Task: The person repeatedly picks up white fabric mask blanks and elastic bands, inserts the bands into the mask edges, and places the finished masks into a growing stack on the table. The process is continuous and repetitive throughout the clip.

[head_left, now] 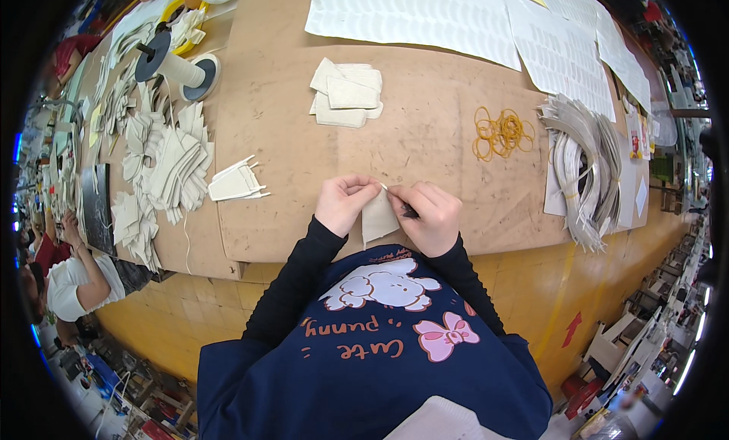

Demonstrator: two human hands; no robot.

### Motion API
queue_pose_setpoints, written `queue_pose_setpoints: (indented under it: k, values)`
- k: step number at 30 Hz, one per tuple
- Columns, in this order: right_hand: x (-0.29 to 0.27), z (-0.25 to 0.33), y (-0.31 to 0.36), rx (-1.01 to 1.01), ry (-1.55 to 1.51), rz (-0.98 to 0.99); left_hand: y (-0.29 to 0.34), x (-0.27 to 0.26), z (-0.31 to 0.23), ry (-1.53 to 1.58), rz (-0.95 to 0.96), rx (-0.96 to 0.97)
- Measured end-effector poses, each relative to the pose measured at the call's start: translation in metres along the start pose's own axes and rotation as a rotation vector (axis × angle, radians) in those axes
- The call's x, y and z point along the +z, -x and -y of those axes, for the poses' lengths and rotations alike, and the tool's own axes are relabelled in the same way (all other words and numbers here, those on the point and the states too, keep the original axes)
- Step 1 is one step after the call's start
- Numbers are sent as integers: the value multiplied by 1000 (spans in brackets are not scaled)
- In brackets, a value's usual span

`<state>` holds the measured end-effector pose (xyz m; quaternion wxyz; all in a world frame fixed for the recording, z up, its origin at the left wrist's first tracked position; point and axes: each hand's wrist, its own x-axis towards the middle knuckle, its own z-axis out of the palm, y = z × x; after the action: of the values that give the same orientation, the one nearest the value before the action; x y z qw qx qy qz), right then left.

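Note:
Close to the table's near edge, a small cream fabric piece (378,220) hangs between my two hands. My left hand (343,202) pinches its top edge between thumb and fingers. Right beside it, my right hand (430,215) is closed at the same top edge, fingertips almost meeting the left ones. A small dark object (410,211) shows within the right hand; its kind cannot be made out. The fingers partly hide the upper end of the fabric.
Cream fabric pieces (349,97) lie stacked ahead, with a smaller stack (234,183) at left. Further left are fabric piles (175,167) and a thread spool (182,72). Rubber bands (501,134), bundled strips (581,170) and paper sheets (410,18) lie right and far. Another person (83,288) is at left.

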<state>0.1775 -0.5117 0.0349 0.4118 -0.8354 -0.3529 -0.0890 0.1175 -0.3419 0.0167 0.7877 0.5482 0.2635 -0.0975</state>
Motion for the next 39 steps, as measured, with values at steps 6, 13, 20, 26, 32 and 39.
queue_pose_setpoints:
  k: [6,13,20,26,32,39]
  values:
    - [-3,-3,0,-132,88,44,2,4,-2,61,-58,-7]
    - [3,-3,-3,-162,197,117,-1,4,8,168,-114,28]
    - [11,-7,-4,-173,213,148,-5,3,27,127,-141,106]
    - [13,-1,1,546,-581,150,-6,5,22,233,-205,86]
    - [-5,-15,1,1113,-1021,412,-7,15,18,199,-231,265]
    - [-2,-20,-2,1059,-1097,460,-3,-1,20,238,-128,148]
